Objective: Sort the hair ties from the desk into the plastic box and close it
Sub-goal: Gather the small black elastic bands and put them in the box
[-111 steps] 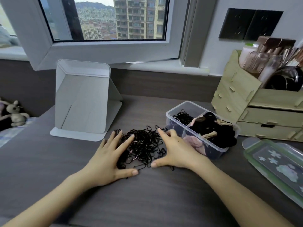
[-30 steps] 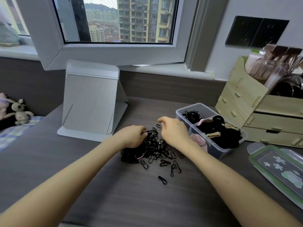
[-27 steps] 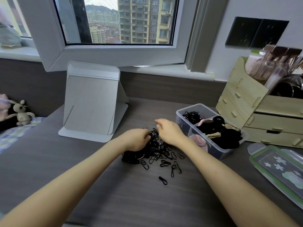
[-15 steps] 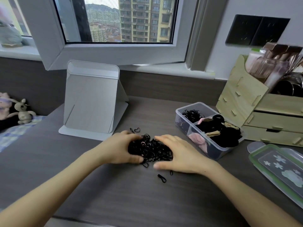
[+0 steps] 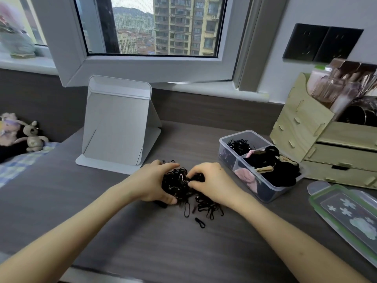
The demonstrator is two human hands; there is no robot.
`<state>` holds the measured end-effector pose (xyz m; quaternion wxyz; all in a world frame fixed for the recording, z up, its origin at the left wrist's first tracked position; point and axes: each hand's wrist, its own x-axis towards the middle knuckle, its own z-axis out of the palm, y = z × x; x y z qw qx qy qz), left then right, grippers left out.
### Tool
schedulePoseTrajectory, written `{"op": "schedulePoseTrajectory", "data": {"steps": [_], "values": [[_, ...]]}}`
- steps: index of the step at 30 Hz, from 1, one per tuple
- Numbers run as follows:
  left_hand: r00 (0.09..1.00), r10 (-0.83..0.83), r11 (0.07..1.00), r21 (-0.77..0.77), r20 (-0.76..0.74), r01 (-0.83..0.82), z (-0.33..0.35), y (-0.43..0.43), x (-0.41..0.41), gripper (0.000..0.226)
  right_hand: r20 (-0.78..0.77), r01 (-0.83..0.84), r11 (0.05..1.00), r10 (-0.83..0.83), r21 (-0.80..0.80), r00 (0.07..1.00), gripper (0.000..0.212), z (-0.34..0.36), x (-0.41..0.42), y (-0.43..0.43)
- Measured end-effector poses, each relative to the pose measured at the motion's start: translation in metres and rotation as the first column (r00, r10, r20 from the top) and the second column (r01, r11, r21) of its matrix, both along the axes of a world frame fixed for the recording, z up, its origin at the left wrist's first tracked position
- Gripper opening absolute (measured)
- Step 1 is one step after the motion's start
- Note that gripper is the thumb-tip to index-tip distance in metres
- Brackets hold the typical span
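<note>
Head view: left hand point(image 5: 155, 181) and right hand point(image 5: 212, 182), flat around the pile half a second ago, now cup the bunched ties point(image 5: 177, 183) on the desk point(image 5: 142, 237). Strays point(image 5: 201, 209) spilled. Scoop is ready for the box point(image 5: 259, 187), just right, lid point(image 5: 346, 213) off.

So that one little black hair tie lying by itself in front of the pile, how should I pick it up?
The stray hair tie lies flat on the desk, squashed into a narrow loop, apart from the pile. Probably best pinched from straight above across its narrow middle with thumb and forefinger. The right hand is nearest.
</note>
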<state>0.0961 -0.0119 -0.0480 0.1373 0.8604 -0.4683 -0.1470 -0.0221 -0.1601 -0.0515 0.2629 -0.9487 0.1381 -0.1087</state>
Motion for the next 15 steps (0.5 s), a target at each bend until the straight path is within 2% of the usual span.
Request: {"op": "schedulePoseTrajectory", "data": {"steps": [3,11,15], "values": [[1.0,-0.005,0.998,0.057,0.018,0.004,0.004,-0.001,0.0,0.098,-0.021,-0.001,0.999,0.002,0.053,1.0,0.01,0.021,0.0,-0.009],[0.996,-0.047,0.988,0.151,0.078,0.035,0.004,-0.019,-0.009,0.1,-0.017,0.023,0.97,-0.02,0.241,1.0,0.006,0.088,-0.007,-0.048],[0.989,-0.079,0.983,0.173,0.123,0.057,0.003,-0.027,-0.012,0.097,-0.048,0.151,0.968,-0.145,0.199,0.988,0.012,0.115,-0.006,-0.092]]}}
